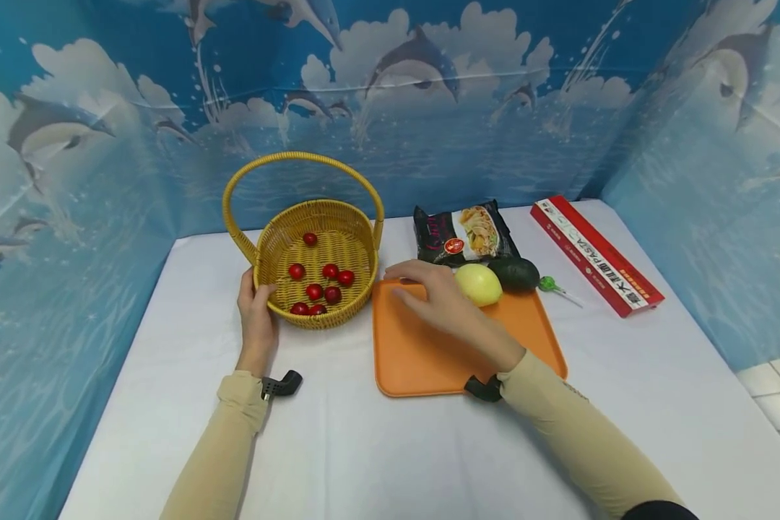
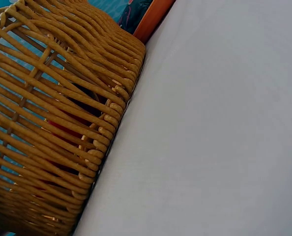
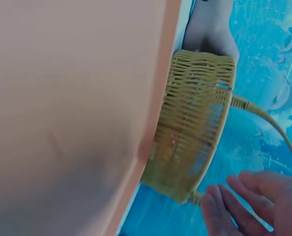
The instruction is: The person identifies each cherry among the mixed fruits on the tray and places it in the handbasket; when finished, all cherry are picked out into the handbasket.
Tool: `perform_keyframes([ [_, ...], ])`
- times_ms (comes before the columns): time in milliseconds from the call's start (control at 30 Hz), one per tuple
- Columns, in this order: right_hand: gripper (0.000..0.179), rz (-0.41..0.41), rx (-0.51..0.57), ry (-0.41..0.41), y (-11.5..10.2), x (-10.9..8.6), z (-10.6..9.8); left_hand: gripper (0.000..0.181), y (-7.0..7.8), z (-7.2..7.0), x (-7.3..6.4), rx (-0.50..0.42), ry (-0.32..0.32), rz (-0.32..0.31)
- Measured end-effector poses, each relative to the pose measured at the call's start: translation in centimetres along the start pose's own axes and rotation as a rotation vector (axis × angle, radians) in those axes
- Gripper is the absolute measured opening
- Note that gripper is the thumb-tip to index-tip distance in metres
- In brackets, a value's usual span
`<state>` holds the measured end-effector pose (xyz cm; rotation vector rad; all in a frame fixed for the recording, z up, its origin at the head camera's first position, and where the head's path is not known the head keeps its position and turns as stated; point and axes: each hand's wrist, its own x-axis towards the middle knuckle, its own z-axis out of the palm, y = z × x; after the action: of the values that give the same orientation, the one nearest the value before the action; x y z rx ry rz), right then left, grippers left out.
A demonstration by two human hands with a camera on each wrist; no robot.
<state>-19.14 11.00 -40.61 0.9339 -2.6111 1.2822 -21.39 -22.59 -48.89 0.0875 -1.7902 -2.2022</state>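
A yellow wicker basket (image 1: 338, 320) with a tall arched handle stands at the left, several small red fruits (image 1: 314, 291) lying loose inside. My left hand (image 1: 256, 318) grips its left rim, thumb over the edge and fingers outside. The woven side (image 2: 62, 108) fills the left of the left wrist view. Above the far left part of an orange tray (image 1: 416, 368), my right hand (image 1: 445, 300) is held with loosely bent fingers and nothing in them. Its fingertips point at the basket's right side. In the right wrist view, the right hand (image 3: 264, 201) appears near the handle's base.
A pale yellow fruit (image 1: 478, 284) and a dark green, oblong one (image 1: 515, 275) sit at the tray's far edge. Behind them lies a black noodle packet (image 1: 487, 235). A green lollipop (image 1: 548, 284) and a long red pasta box (image 1: 598, 260) are to the right.
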Motion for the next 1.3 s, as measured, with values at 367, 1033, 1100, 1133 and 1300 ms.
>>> perform_keyframes([
  [367, 0.035, -0.033, -0.176, 0.167, 1.8, -6.3, -4.4, 0.061, -0.3, 0.2, 0.1, -0.019, -0.014, -0.012],
  [1033, 0.060, 0.126, -0.406, 0.374, 6.0, -12.4, -8.5, 0.060, 0.0, -0.3, 0.1, 0.000, -0.008, -0.025],
  [1100, 0.072, 0.138, -0.454, 0.325, 6.3, -12.5, -8.7, 0.060, 0.1, -0.3, 0.1, 0.003, -0.009, -0.022],
  [1133, 0.079, 0.143, -0.485, 0.296, 6.5, -12.6, -8.8, 0.060, 0.1, -0.3, 0.1, 0.002, -0.008, -0.020],
  [1300, 0.102, 0.157, -0.617, 0.211, 7.2, -13.0, -9.4, 0.059, 0.0, 0.1, -0.1, -0.019, -0.003, -0.020],
])
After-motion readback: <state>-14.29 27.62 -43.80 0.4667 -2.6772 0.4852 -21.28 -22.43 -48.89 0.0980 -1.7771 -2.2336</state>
